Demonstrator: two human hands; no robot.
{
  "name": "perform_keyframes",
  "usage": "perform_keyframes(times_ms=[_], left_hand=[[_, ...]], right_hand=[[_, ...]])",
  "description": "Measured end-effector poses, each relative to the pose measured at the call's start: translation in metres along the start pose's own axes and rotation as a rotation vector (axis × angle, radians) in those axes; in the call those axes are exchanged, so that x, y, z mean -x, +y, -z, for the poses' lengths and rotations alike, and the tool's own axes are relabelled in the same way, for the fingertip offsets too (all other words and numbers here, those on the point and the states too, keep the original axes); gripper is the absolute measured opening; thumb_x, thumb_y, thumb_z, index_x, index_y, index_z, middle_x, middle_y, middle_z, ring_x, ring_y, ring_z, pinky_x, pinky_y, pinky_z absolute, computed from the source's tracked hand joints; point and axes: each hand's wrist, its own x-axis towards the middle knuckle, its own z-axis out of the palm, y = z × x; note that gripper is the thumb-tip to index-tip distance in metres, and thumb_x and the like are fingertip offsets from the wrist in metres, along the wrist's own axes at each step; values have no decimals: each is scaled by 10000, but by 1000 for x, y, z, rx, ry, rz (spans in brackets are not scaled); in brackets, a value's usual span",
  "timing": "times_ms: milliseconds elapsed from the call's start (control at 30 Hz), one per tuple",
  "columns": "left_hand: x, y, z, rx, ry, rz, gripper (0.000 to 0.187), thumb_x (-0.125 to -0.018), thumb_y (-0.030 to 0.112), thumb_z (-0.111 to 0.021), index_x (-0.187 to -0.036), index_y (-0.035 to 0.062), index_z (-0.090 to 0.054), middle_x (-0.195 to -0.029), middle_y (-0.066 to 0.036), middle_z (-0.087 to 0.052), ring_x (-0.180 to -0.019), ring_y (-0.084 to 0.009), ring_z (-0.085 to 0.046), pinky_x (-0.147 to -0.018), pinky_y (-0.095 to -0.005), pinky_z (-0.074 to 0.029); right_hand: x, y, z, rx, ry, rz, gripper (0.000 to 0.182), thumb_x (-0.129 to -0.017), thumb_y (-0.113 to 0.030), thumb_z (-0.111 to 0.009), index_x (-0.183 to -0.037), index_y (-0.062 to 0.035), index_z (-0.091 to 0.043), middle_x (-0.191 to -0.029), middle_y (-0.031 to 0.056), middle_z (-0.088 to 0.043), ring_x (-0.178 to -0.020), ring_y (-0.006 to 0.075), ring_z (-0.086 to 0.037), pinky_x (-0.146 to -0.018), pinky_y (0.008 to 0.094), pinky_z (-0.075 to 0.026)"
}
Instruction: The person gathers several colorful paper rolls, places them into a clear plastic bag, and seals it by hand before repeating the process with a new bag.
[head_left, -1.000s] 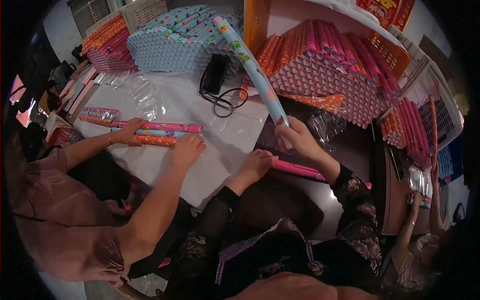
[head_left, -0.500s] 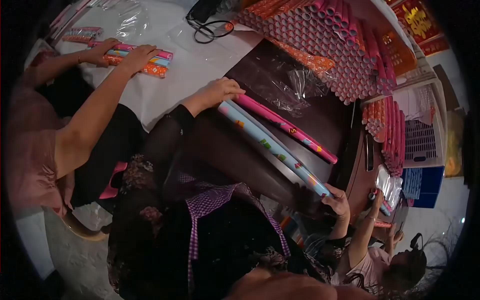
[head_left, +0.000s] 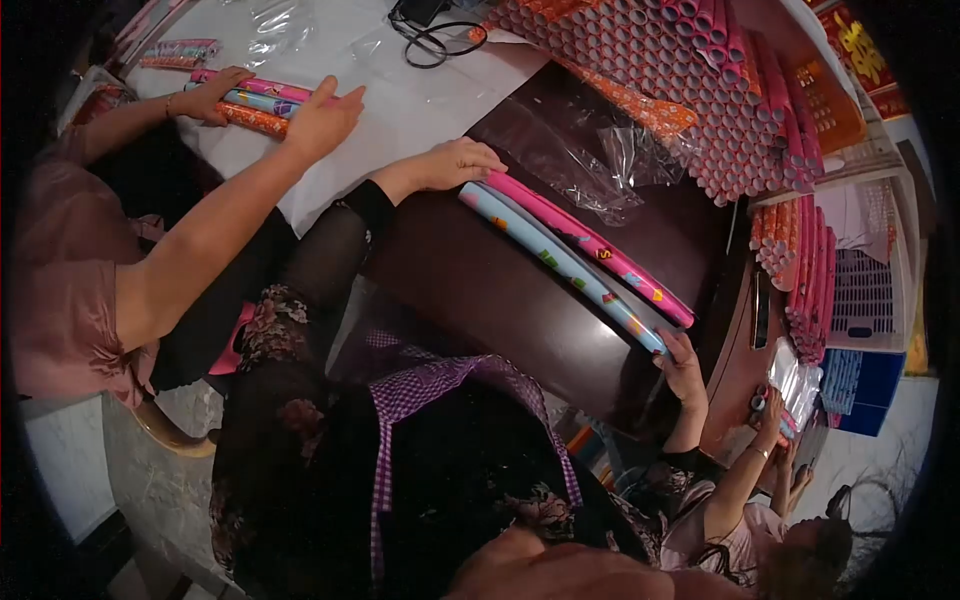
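A pink wrapping-paper roll point(head_left: 598, 250) and a light blue wrapping-paper roll point(head_left: 560, 268) with small coloured prints lie side by side, slanting across the dark table. My left hand point(head_left: 462, 164) is closed with its fingertips on the pink roll's upper end. At the lower end of the blue roll, my right hand point(head_left: 684, 372) grips the tip between thumb and fingers. The two rolls nearly touch near their upper ends, and a narrow gap shows between them lower down.
Crumpled clear plastic film point(head_left: 625, 165) lies beyond the rolls, before a big stack of roll tubes point(head_left: 690, 100). At left, a co-worker's hand point(head_left: 325, 120) hovers by several rolls on white sheeting point(head_left: 400, 110). Another person point(head_left: 745, 500) works at right. A blue box point(head_left: 870, 390) stands behind.
My right hand has brought the blue roll's lower end up closer to the pink roll. The left co-worker's nearer hand has lifted off their rolls. The view has shifted slightly.
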Motion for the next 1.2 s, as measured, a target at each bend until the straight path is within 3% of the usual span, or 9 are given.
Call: perform_keyframes(times_ms=[167,267,333,467,567,633,733,867,1200], left_hand=[[1,3,6,30,-81,76,359,-926,314,-588,-1241,146,-630,-1274,-46,-595,-1200,-264,-494,-1043,-381,-359],[3,7,7,-19,-122,97,477,-883,424,-628,-1286,171,-603,-1302,-47,-583,-1242,-267,-458,-1072,-410,-319],[8,16,8,-135,-117,44,609,-802,506,-693,-1309,187,-587,-1324,-33,-572,-1256,-263,-443,-1076,-425,-306],[8,20,9,-140,-112,40,691,-717,530,-751,-1296,183,-601,-1317,-29,-582,-1238,-260,-462,-1069,-408,-314],[9,21,7,-118,-82,27,684,-693,504,-770,-1274,177,-619,-1294,-27,-601,-1212,-258,-484,-1059,-395,-325],[9,26,7,-108,-63,29,648,-697,469,-771,-1253,167,-633,-1268,-32,-617,-1187,-257,-503,-1040,-392,-347],[9,29,9,-98,-70,50,640,-706,467,-764,-1253,161,-631,-1273,-32,-612,-1186,-253,-503,-1030,-397,-357],[10,28,7,-140,-59,1,653,-701,477,-763,-1255,159,-628,-1273,-26,-612,-1185,-252,-502,-1030,-398,-356],[11,24,6,-143,-88,7,722,-695,523,-746,-1285,130,-607,-1301,-35,-593,-1198,-255,-484,-1048,-402,-332]], right_hand=[[-20,24,-1,32,30,48,587,-792,117,-619,-1348,-42,-517,-998,95,-468,-956,250,-486,-821,246,-380],[-27,18,-1,287,93,124,553,-789,89,-624,-1324,-13,-525,-1071,144,-518,-994,309,-508,-884,320,-424],[-30,24,-1,314,95,54,533,-785,44,-627,-1305,-36,-536,-1213,153,-527,-1148,320,-505,-980,352,-412],[-31,10,0,343,146,56,444,-786,26,-626,-1221,-8,-543,-1162,183,-541,-1096,345,-532,-950,367,-426],[-31,5,-1,165,220,-41,384,-775,13,-631,-1146,-4,-534,-1082,195,-567,-1022,369,-557,-900,394,-443],[-32,8,-1,246,196,-17,349,-773,47,-649,-1093,1,-519,-1066,187,-562,-977,385,-555,-854,453,-441],[-32,5,-3,481,235,42,333,-775,23,-665,-1074,-19,-525,-1039,182,-564,-993,391,-549,-835,461,-430],[-30,0,-6,590,277,106,342,-783,-14,-678,-1088,-41,-526,-1043,161,-575,-1030,372,-544,-853,457,-423],[-28,11,-11,766,343,-57,349,-832,-131,-652,-1154,-63,-534,-1115,138,-553,-1075,346,-528,-900,459,-412]])
